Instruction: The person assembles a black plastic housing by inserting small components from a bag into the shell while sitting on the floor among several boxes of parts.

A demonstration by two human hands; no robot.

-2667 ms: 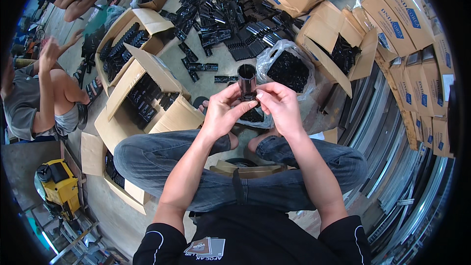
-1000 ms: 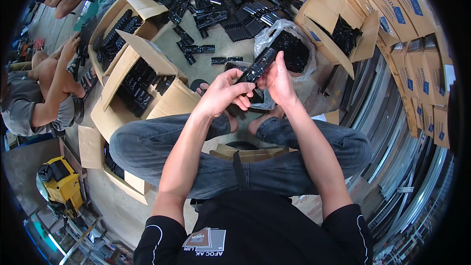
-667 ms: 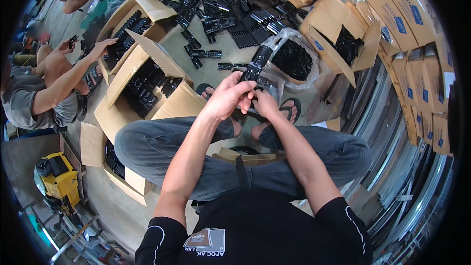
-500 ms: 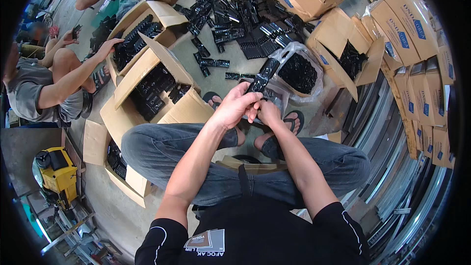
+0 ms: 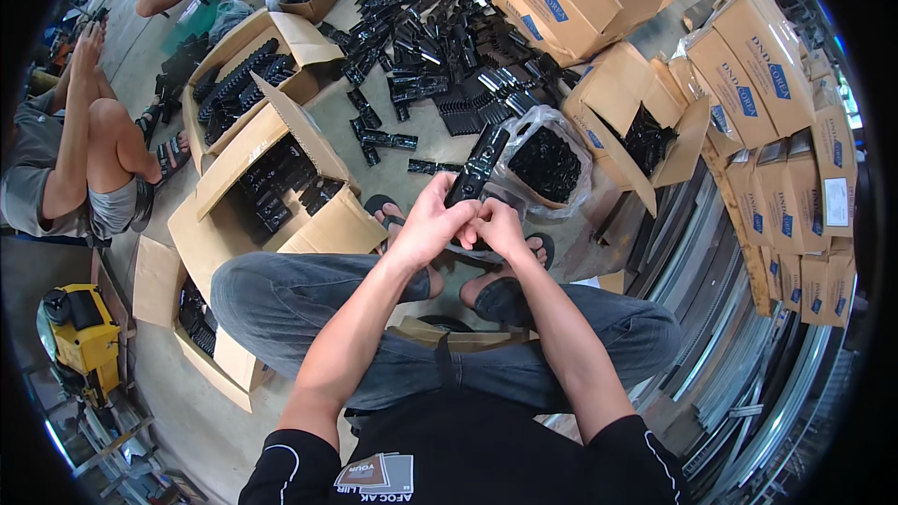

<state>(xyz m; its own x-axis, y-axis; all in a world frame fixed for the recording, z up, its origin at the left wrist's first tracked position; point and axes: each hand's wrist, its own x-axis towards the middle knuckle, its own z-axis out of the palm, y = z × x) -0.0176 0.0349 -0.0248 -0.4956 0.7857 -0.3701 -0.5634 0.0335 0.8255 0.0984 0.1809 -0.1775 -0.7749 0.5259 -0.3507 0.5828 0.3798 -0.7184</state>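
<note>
My left hand (image 5: pixel 434 226) is closed round the lower end of a glossy black elongated part (image 5: pixel 480 165), which tilts up and away to the right. My right hand (image 5: pixel 501 228) meets the left at the part's lower end, its fingers curled in a pinch; whatever lies between them is hidden. Just beyond the hands, to the right, a clear plastic bag (image 5: pixel 547 164) holds many small black pieces. More black parts like the held one lie in a large heap (image 5: pixel 421 47) on the floor ahead.
Open cartons of black parts stand at the left, one near (image 5: pixel 220 215) and one farther (image 5: pixel 304 51). Another open carton (image 5: pixel 692 136) is at the right, before stacked boxes (image 5: pixel 748 84) and long metal bars (image 5: pixel 739 355). A seated co-worker (image 5: pixel 70 150) is at far left.
The view has shifted slightly, so the scene sits further left. My hands have drawn closer together at the part's lower end. The co-worker's arm has pulled back from the carton and is raised.
</note>
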